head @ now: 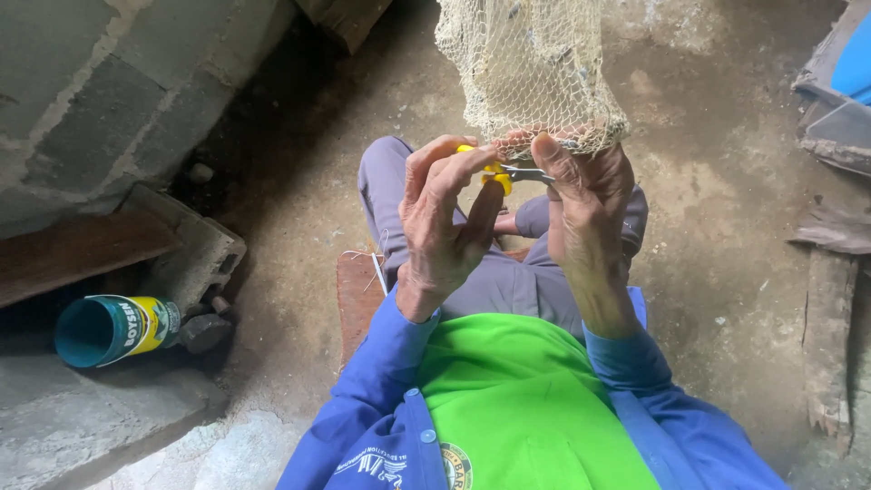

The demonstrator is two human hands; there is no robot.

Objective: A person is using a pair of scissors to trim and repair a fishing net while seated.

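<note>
My left hand [445, 227] is closed around the yellow-handled scissors [508, 174], blades pointing across to my right hand [585, 195], which pinches the lower edge of the cream fishing net [526, 63] hanging above my knees, over the dirt floor [708, 209], scissors touching that bunched edge.

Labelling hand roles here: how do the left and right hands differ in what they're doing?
The left hand grips yellow-handled scissors, fingers curled through the handles; the right hand pinches the bunched lower edge of the cream net. The left hand shows its back, fingers bent; the right hand's thumb points up against the net. Both are raised above the lap, close together.
</note>
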